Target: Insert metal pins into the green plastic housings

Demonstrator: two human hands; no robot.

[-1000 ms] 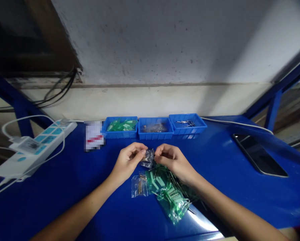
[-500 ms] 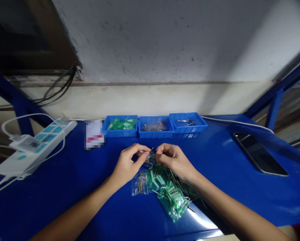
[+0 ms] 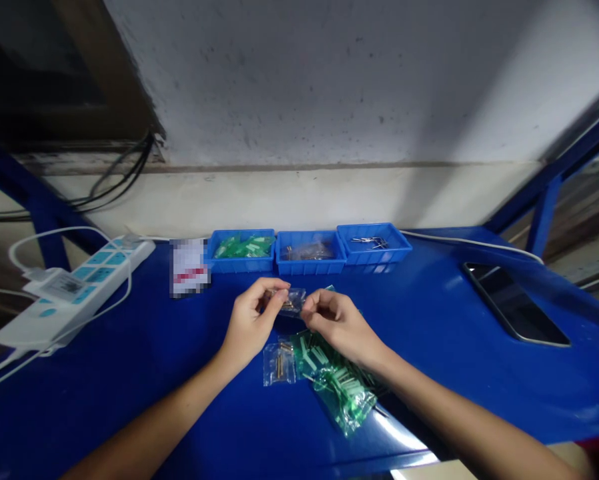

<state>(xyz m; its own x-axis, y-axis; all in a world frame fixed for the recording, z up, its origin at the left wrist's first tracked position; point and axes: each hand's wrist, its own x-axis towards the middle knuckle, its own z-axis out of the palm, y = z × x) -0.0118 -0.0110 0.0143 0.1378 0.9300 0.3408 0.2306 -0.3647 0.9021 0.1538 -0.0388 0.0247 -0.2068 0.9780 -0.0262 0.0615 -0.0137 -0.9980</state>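
Observation:
Between my two hands a small clear plastic bag with brass-coloured pieces inside is held above the table. My left hand pinches its left side between thumb and fingers. On the right, the curled fingers of my right hand close on the bag's right edge. Just below lies another clear bag of brass-coloured pins. Beside it are green plastic bags holding pale strips, with thin metal rods among them, partly hidden under my right hand and forearm.
Three blue trays stand along the wall: one with green bags, a middle tray with clear bags, and a right tray with metal pins. A phone lies right; a white power strip with cables lies left.
The small clear bag has come up and is now stretched between both hands. My left hand has shifted slightly left and up. The other bags stay put.

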